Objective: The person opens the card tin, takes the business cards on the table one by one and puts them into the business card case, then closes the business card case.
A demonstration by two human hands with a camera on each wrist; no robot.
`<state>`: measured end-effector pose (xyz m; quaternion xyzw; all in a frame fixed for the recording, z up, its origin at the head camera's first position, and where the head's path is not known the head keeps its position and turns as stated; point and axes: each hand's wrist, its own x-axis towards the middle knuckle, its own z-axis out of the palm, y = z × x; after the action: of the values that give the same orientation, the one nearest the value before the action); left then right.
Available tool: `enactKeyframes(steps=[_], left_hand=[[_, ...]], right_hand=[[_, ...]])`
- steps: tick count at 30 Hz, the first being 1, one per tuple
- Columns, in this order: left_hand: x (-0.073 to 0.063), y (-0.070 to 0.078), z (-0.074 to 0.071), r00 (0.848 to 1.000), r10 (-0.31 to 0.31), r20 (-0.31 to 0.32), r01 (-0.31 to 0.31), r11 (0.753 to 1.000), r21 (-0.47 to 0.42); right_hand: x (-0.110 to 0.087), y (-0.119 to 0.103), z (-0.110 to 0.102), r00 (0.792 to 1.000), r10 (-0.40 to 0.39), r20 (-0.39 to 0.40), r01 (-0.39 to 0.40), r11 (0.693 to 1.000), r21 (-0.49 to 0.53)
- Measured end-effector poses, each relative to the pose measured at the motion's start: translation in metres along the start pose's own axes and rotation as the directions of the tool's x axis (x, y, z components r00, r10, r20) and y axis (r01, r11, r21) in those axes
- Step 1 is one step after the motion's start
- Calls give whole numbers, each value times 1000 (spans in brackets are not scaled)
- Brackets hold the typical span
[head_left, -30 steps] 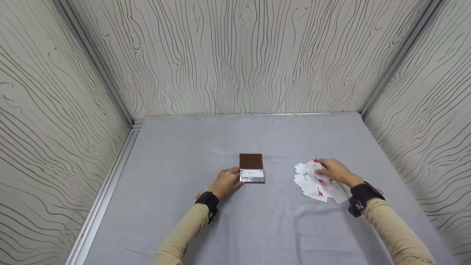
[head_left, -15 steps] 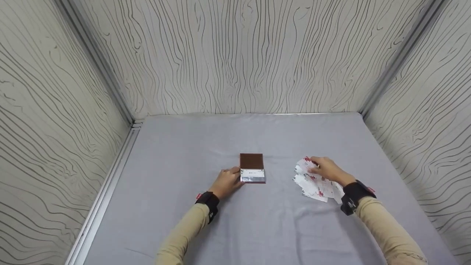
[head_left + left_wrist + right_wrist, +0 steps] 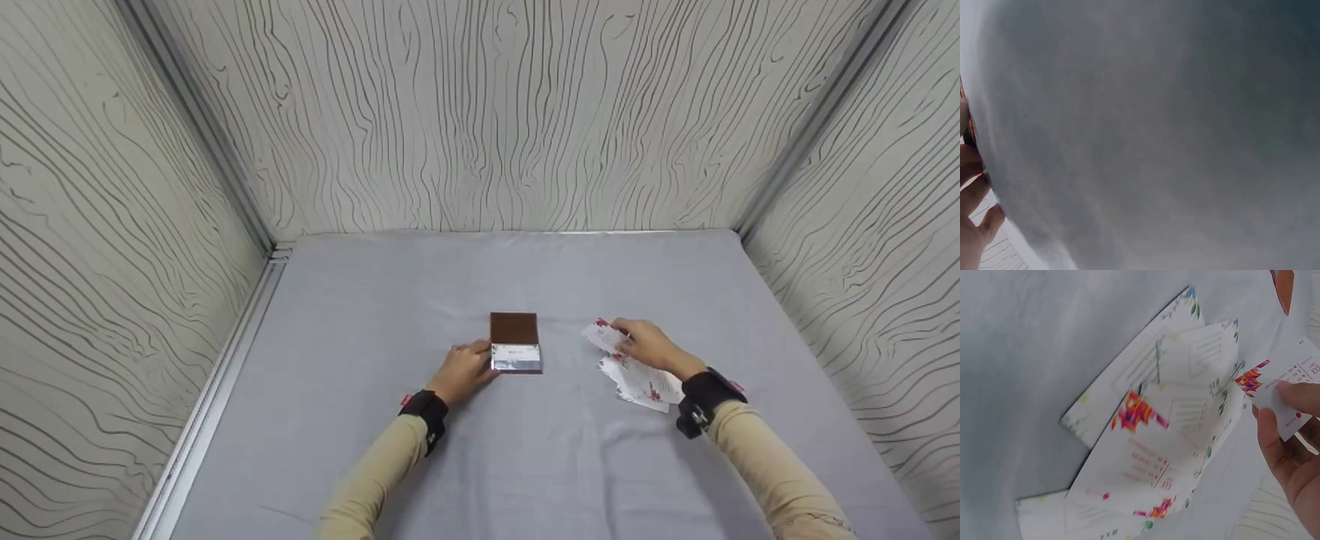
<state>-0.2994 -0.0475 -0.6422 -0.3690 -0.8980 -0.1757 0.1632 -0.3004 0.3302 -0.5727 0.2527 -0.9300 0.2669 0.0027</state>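
Note:
A brown card case (image 3: pixel 514 328) lies unfolded on the grey cloth, with a white card (image 3: pixel 515 352) in its near half. My left hand (image 3: pixel 461 373) holds the case by its left edge; only a sliver of that edge shows in the left wrist view. To the right, my right hand (image 3: pixel 651 345) pinches a white business card (image 3: pixel 1292 363) with red and orange print between thumb and fingers. Below it, several loose business cards (image 3: pixel 1145 461) overlap in a fan on the cloth, some with red print, others with leafy corners. The right hand partly hides them in the head view.
Grey cloth (image 3: pixel 390 300) covers the table, slightly wrinkled near the front. Wood-grain patterned panels (image 3: pixel 480 112) stand at the back and both sides. A metal rail (image 3: pixel 217 390) runs along the left edge.
My right hand has lifted a business card off the fanned cards and moved left with it, towards the case. The left hand stays at the case's edge.

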Motion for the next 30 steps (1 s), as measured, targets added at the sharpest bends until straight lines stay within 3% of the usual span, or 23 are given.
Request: enactKeyframes(steps=[12, 22, 30], left_hand=[[-1, -2, 2, 1000, 3, -18, -3, 1000, 11], [0, -1, 1, 999, -27, 29, 27, 1000, -14], [-1, -1, 1, 1000, 2, 8, -2, 1000, 15]], right_hand=[[28, -19, 20, 999, -16, 33, 15, 999, 38], [43, -34, 30, 998, -46, 36, 44, 998, 43], [54, -42, 36, 995, -94, 23, 94, 995, 27]])
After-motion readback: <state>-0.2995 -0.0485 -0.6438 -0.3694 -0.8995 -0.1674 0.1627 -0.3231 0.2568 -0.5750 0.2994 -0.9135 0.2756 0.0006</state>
